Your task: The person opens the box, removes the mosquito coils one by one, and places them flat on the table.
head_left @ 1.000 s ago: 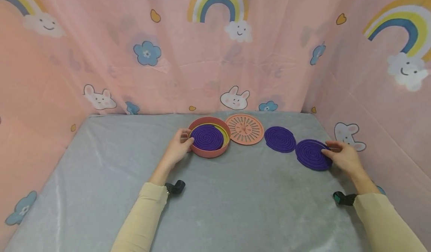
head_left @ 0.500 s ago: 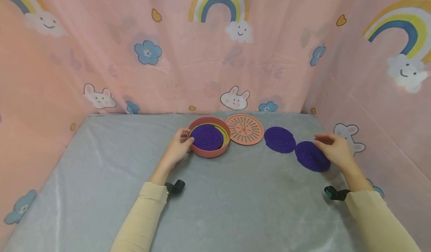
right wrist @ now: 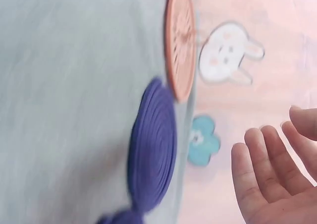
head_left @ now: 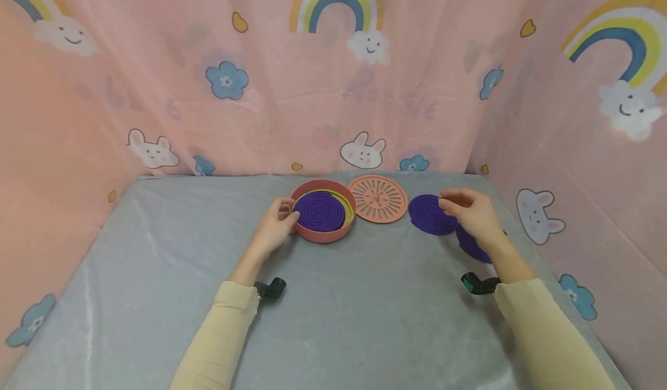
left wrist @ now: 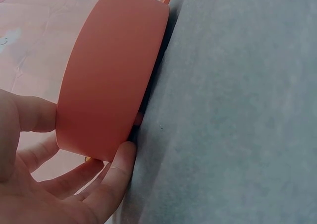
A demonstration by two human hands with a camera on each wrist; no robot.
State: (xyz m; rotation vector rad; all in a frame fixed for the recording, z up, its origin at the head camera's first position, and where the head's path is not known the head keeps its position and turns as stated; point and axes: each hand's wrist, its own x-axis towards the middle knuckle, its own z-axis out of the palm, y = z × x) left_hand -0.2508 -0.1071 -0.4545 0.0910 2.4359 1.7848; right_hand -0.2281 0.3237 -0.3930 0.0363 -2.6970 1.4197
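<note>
Pink cloth [head_left: 281,118] backs the bench [head_left: 365,320]. Left hand [head_left: 274,228] grips the box [head_left: 324,238]; right hand [head_left: 476,216], relaxed and empty, hangs by the near coil [head_left: 426,216], apparently reaching; lifting would call for an edge pinch. That hand partly hides the second coil [head_left: 471,245]. Between hands: lid [head_left: 377,208].

the case [left wrist: 111,70] is smooth and matt; the coils [head_left: 429,214] are matt and ridged. the table cover [head_left: 365,320] is short-napped cloth; the curtain [head_left: 302,100] is smooth, creased cloth.

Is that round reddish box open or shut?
Open: the round box shows a purple coil inside, and the slotted lid lies beside it on the grey cloth.
</note>
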